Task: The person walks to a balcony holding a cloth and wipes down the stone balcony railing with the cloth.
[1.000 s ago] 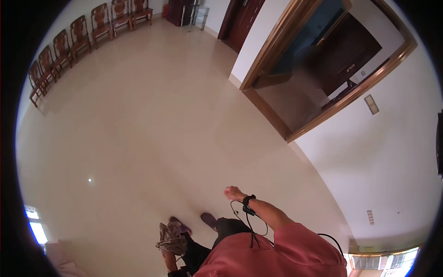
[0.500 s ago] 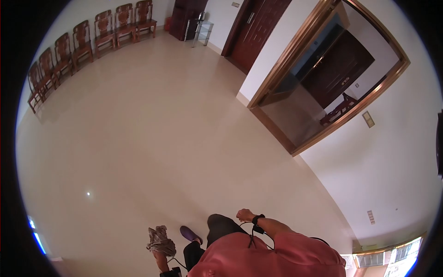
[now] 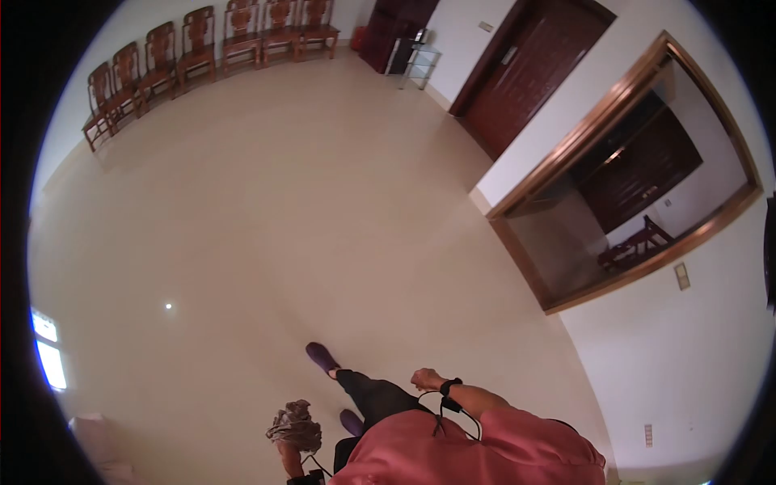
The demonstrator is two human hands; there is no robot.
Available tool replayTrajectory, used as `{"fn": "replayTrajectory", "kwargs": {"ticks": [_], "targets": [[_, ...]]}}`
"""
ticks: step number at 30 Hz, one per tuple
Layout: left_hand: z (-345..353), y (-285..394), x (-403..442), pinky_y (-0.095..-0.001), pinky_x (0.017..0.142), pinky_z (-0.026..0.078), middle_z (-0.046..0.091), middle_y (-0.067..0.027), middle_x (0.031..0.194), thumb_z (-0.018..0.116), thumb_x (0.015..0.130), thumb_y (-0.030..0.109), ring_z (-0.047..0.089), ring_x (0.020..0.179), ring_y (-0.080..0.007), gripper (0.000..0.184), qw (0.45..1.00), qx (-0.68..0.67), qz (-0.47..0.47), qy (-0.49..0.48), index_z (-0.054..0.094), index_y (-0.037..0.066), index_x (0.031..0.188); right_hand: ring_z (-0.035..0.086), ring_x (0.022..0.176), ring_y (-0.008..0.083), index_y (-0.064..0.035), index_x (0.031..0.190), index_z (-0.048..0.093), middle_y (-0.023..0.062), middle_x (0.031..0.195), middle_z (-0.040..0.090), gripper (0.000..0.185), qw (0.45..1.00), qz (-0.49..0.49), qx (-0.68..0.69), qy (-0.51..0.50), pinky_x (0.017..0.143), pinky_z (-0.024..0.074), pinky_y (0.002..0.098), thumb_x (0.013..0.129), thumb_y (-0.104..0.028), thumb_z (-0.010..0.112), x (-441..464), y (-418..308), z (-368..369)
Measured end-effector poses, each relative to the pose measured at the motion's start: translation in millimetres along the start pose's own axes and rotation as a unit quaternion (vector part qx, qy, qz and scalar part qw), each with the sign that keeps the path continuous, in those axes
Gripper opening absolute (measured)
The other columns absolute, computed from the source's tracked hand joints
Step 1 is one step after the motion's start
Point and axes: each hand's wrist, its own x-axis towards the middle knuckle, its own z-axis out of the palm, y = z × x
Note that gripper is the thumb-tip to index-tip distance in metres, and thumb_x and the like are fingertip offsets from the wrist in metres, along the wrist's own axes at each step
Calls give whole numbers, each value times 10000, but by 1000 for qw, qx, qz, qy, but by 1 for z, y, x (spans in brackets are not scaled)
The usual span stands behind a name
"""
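Your left hand (image 3: 288, 451) has hold of a crumpled grey-brown cloth (image 3: 296, 427), carried low by your side and above the floor (image 3: 267, 226). The cloth is gathered in a loose, folded wad that covers most of the fingers, so how tightly they close cannot be seen; the wad sits up over the hand and wrist rather than trailing, which likely keeps its ends clear of your legs and feet. Your right hand (image 3: 427, 378) is curled into a loose fist in front of your body, with nothing showing in it, though the inside of the palm is hidden. That bent arm looks like part of a walking swing, since your purple shoes (image 3: 322, 356) are set one ahead of the other, well apart from the cloth. A black band (image 3: 450, 386) sits around your right wrist, and a black cable (image 3: 441, 416) loops beside it against your red top (image 3: 453, 453), slack enough, it seems, to let the arm move. Farther off, wooden chairs (image 3: 198, 44) stand in a row along the wall, probably to leave the middle of the room for walking, and a small glass stand (image 3: 420, 66) is near the dark red door (image 3: 529, 73).
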Motion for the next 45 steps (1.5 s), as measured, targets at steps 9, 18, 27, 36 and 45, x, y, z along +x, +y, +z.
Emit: {"fn": "replayTrajectory", "kwargs": {"ticks": [9,18,27,36,45], "targets": [[-51,27,85,-412,836,418,566,-49,1062,547,777,416,531,994,-246,510,1000,24,-9,-6,495,114,1185,640,683,342,-71,713,649,153,679,643,260,988,-126,30,79,647,501,413,780,-281,512,120,-89,-76],[-91,50,179,-415,835,421,563,-51,1073,554,773,414,526,1003,-252,513,996,53,46,-47,497,116,1186,630,757,364,-51,810,625,184,785,646,243,963,-135,49,226,693,500,448,804,-282,552,189,-140,-157],[-106,44,238,-418,834,425,560,-52,1084,562,768,412,522,1011,-258,515,987,90,93,-92,499,118,1186,631,585,250,-71,688,617,110,607,616,236,994,-9,-28,104,522,506,399,747,-282,529,130,-48,-105],[-127,66,326,-421,834,428,558,-53,1095,569,763,411,518,1020,-263,518,975,94,165,-117,501,121,1187,652,799,339,-99,836,679,149,817,651,193,984,46,-165,53,638,538,470,694,-200,595,62,-43,-9],[-172,36,374,-423,833,431,555,-54,1106,576,758,409,514,1028,-269,522,975,82,167,-121,504,123,1188,644,831,343,-109,851,670,139,842,648,202,986,-11,-168,13,655,535,458,708,-238,610,111,-118,-32]]}}
